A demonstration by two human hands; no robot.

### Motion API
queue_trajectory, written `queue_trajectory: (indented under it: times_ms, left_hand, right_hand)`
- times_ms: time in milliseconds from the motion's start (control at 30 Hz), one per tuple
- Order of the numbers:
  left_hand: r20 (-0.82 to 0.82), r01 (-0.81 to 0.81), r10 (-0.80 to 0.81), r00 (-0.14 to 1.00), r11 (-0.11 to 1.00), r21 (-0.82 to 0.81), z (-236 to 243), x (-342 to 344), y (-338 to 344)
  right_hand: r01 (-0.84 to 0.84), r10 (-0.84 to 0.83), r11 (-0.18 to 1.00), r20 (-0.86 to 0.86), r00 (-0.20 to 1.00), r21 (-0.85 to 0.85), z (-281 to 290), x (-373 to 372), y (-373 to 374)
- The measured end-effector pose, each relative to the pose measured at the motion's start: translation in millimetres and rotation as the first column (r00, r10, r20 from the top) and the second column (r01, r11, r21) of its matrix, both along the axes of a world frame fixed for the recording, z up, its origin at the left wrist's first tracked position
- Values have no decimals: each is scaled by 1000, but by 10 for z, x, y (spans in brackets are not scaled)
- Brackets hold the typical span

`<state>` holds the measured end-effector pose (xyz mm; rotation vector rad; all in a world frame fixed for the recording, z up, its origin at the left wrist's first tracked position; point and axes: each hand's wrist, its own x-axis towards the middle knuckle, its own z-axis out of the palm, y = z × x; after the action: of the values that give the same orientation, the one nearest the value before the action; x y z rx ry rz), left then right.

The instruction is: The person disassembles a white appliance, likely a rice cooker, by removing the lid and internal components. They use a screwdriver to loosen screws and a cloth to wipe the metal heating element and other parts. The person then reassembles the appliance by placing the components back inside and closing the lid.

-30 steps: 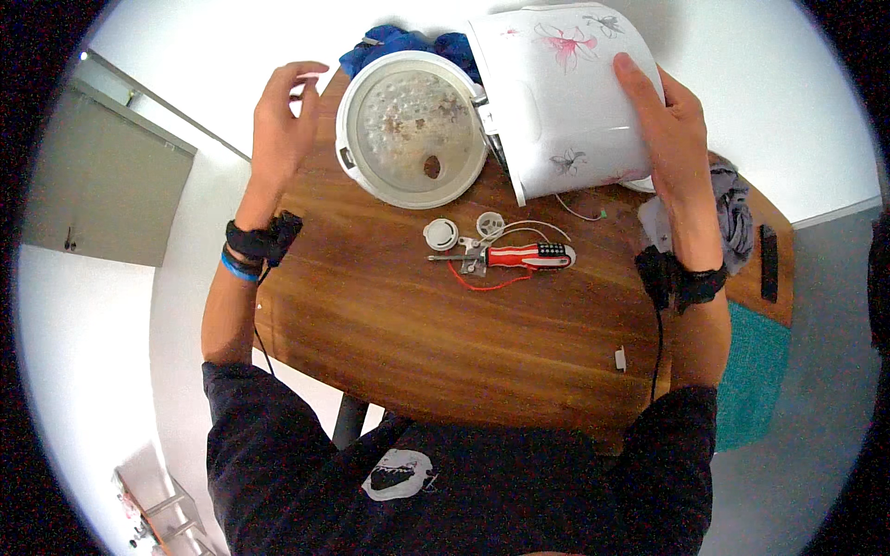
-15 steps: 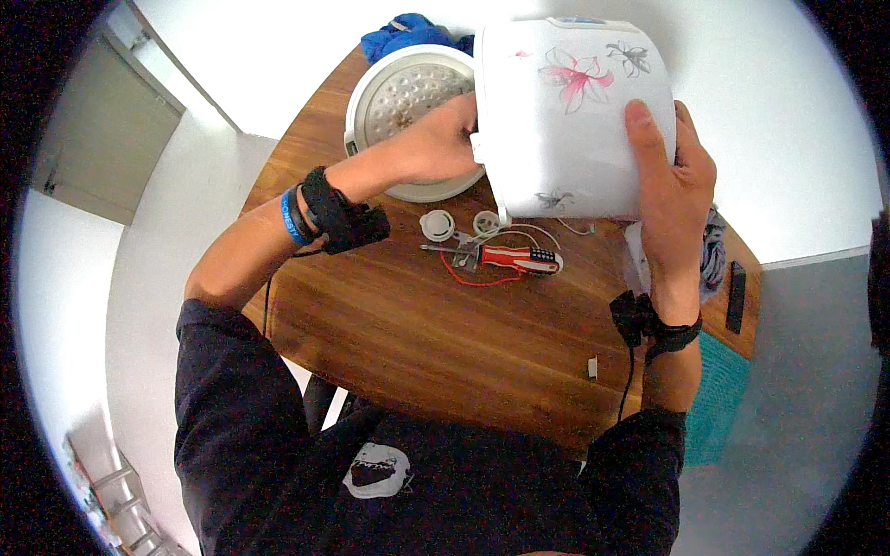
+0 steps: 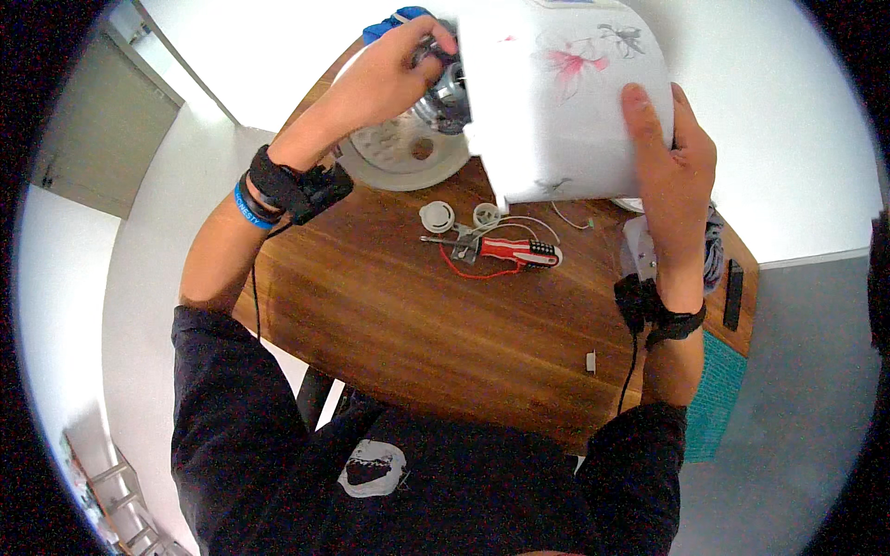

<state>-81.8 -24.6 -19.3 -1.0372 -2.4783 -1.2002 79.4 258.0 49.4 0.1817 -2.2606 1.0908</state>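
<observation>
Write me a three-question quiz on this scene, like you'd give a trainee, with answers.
1. True or false: the left hand grips the red-handled screwdriver.
2. The large coloured flower on the white rice-cooker housing is: A) blue, B) pinkish red, C) yellow.
3. Which hand is clasping the housing's right side?

Key:
1. False: that hand is at the dark metal part by the housing's left end; the screwdriver lies on the wooden table.
2. B.
3. The right hand.
</observation>
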Motion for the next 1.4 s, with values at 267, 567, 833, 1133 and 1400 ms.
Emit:
queue_trajectory:
  times_ms: [267,567,833,1133,1400]
  left_hand:
    - [74,38,-45,996,995,90,-190,186,-536]
    - [213,189,-203,956,978,84,-173,373,-652]
    - [401,264,-193,895,956,-127,-232,191,-891]
    - [380,234,-138,915,947,-220,-364,201,-1078]
    - [479,206,-30,878,925,-320,-212,242,-1104]
  right_hand:
    - [110,-77,958,131,988,-263,-174,-211,411]
    - [84,-73,994,-155,985,64,-198,-247,259]
    - [-8,7,1000,-189,982,-6,-444,-441,35]
    - [-42,48,999,-263,964,31,-794,-764,-127]
    - [-140,155,984,-139,978,114,-683,-756,-228]
